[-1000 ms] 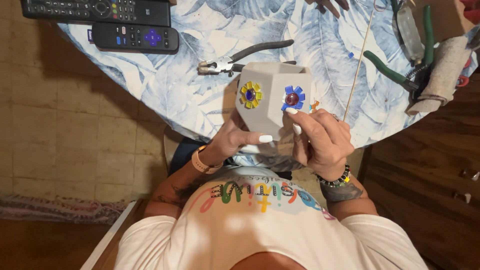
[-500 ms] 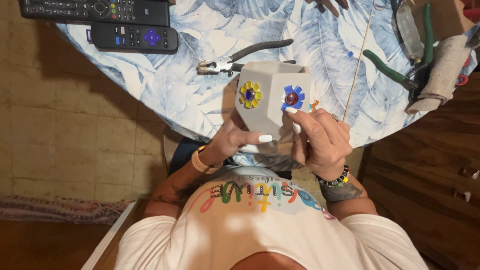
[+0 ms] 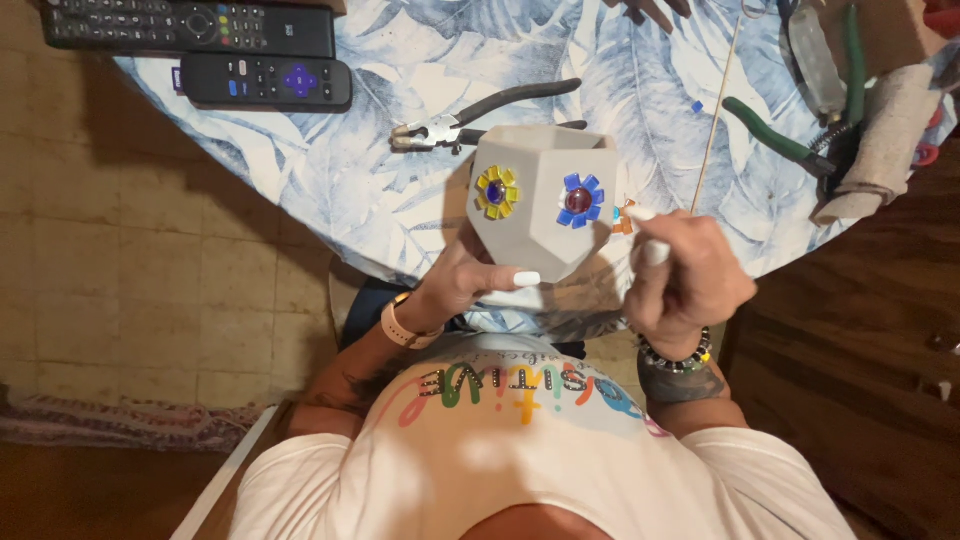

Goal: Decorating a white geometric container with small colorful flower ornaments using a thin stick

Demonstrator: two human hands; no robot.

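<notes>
Risk: the grey faceted pot (image 3: 540, 200) could slip or tip off the tabletop (image 3: 400, 190) edge, since only the left hand (image 3: 470, 275) grasps it, from below. Glued flower pieces may shift if bumped. The pot sits above the left hand; the right hand (image 3: 685, 280) is just beside its right face, clenched, whether holding anything I cannot tell. Pliers (image 3: 480, 115) lie behind.
</notes>
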